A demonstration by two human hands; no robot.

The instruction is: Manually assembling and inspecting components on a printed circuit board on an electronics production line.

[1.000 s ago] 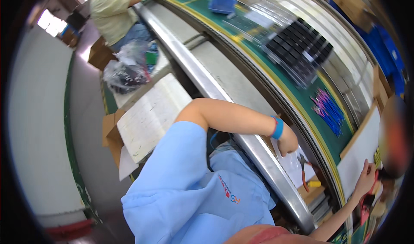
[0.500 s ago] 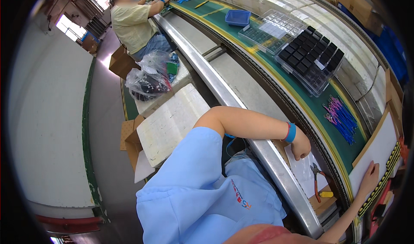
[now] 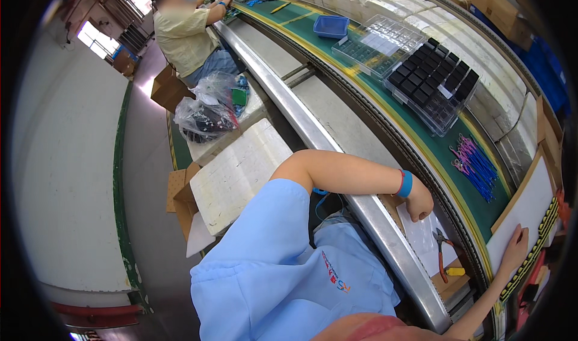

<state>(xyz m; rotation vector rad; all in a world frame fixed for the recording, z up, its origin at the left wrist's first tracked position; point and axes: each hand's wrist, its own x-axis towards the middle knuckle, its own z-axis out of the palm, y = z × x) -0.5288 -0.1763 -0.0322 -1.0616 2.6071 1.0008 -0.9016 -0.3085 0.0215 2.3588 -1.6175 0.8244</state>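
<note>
Pliers (image 3: 442, 253) with red handles lie on a clear plastic sheet (image 3: 421, 235) just below the left hand (image 3: 419, 199), which is curled into a loose fist and rests on the sheet's upper edge, grasping nothing that can be seen. A blue wristband (image 3: 406, 184) circles that wrist. The right hand (image 3: 513, 252) lies flat, fingers spread, on a white board (image 3: 527, 211); it seems to press rather than grip, though the rim of the view blurs it. Beyond the hands, a bundle of blue and pink pens (image 3: 475, 163) lies on the green belt (image 3: 421, 139). Farther along sit a tray of black parts (image 3: 436, 85), a clear tray (image 3: 376, 40) and a small blue bin (image 3: 331, 26). Far off, another person (image 3: 186, 31) sits at the line.
</note>
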